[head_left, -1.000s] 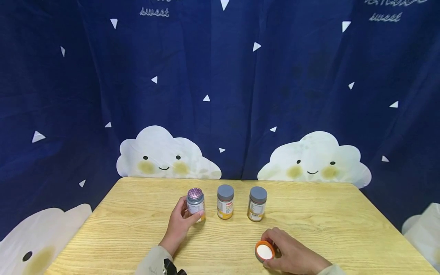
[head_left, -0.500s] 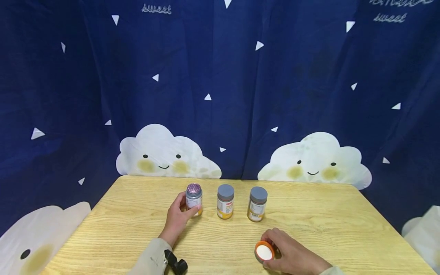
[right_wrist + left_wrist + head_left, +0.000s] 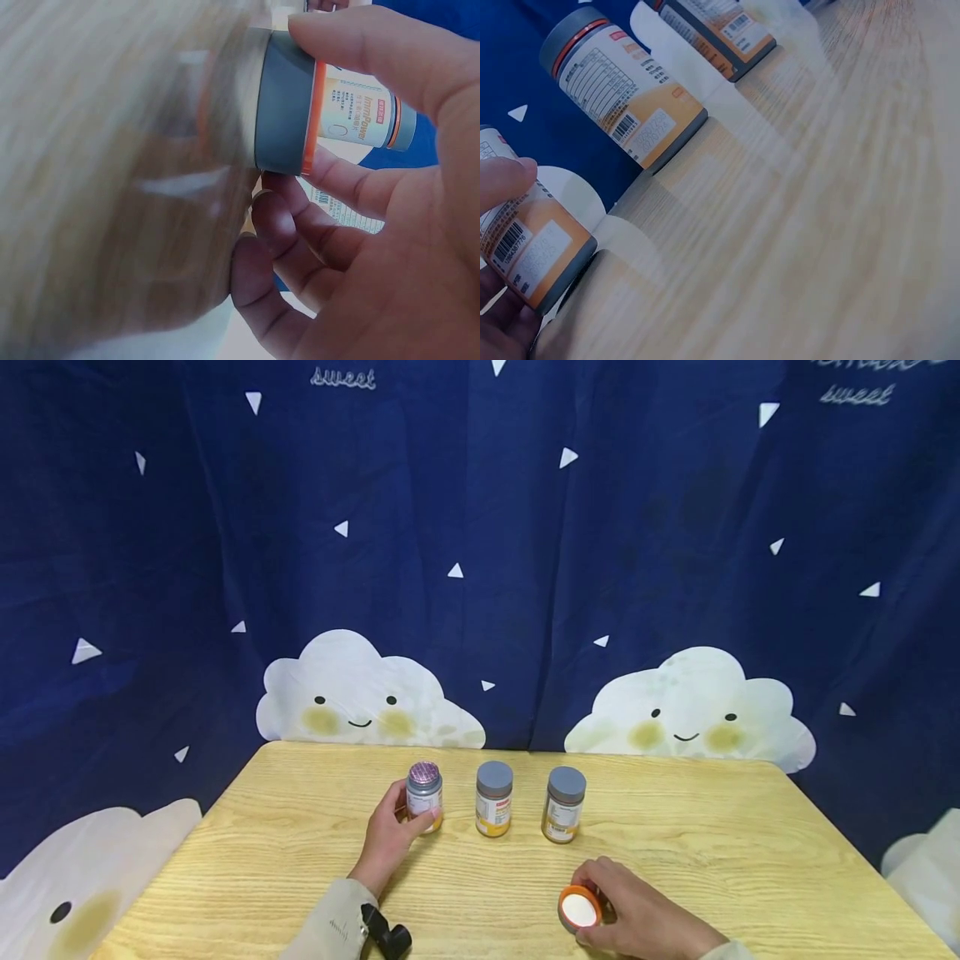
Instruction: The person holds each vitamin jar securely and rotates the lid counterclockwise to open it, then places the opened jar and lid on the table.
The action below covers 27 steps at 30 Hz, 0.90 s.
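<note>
On the wooden table (image 3: 690,843), your left hand (image 3: 384,837) and right hand (image 3: 637,914) both hold something. The left grips the uncapped bottle (image 3: 424,802), upright beside two capped bottles (image 3: 494,802); the right pinches the cap (image 3: 579,910), lying open side up. The step seems to be placing; next calls, I think, for careful loosening.

Place: home-like corner or staged recording spot; cannot tell which. Evidence: pale wood-grain table (image 3: 465,893), far edge just before a navy curtain (image 3: 420,485). Curtain hangs in soft folds and fills the background, hiding the room behind. Print is nursery type: white triangles (image 3: 568,457), smiling clouds (image 3: 360,685), script "sweet" (image 3: 342,378). Table surface evenly lit.
</note>
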Tool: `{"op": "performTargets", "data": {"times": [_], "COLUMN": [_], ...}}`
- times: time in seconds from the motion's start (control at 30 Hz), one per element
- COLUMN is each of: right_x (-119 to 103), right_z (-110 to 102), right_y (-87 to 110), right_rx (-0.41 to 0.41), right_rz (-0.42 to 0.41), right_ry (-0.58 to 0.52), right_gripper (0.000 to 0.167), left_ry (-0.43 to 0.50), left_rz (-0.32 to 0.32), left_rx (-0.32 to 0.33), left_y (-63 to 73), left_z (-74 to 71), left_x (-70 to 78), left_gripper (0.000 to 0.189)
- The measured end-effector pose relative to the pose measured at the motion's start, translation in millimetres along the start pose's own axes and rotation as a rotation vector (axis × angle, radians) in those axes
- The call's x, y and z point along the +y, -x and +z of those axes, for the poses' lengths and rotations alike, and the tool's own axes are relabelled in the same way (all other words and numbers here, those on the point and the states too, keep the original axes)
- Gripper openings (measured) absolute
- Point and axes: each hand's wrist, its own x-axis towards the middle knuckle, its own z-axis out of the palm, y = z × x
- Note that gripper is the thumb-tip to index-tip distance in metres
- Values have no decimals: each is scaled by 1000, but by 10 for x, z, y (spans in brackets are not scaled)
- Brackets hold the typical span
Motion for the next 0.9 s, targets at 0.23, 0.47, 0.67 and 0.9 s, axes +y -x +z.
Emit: {"op": "performTargets", "data": {"times": [0.23, 0.47, 0.67, 0.9], "right_x": [-7, -9, -4, -5], "right_z": [4, 3, -10, -3], "right_y": [26, 25, 17, 29], "right_rx": [22, 40, 33, 43], "right_rz": [-29, -58, -70, -108], "right_ry": [20, 38, 41, 32], "right_gripper": [32, 35, 38, 36], "left_ry": [8, -7, -3, -26], "left_rz": [12, 3, -6, 12], "left_rx": [-15, -39, -42, -41], "left_y": [18, 10, -13, -10], "left_z": [-1, -6, -4, -2], "left_x": [12, 14, -22, -25], "left_gripper": [62, 62, 62, 62]}}
